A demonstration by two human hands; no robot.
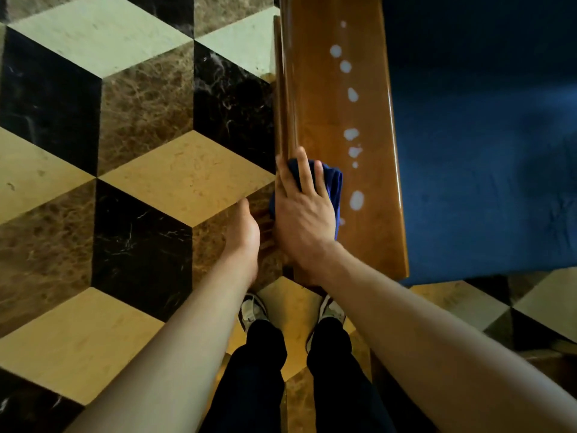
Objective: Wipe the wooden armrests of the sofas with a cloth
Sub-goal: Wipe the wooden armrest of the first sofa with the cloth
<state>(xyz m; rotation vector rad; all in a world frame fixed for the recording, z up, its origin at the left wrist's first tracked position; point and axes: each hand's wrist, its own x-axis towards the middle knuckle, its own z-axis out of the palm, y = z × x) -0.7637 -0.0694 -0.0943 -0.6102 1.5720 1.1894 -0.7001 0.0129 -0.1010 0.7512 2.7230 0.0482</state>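
Grip: right hand [302,210] presses flat, fingers straight, on a blue cloth [331,182].
Cloth: lies on the wooden armrest [324,114], left edge, at 6 o'clock of the pale spots [352,95].
Left hand [243,228]: relaxed, holding nothing, beside the armrest.
Sofa cushion [487,151]: blue, at 3 o'clock.

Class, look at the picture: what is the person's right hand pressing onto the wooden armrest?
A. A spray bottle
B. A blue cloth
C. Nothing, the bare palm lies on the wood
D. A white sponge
B. The right hand lies flat with straight fingers on a blue cloth that shows under and beyond the fingers on the armrest.
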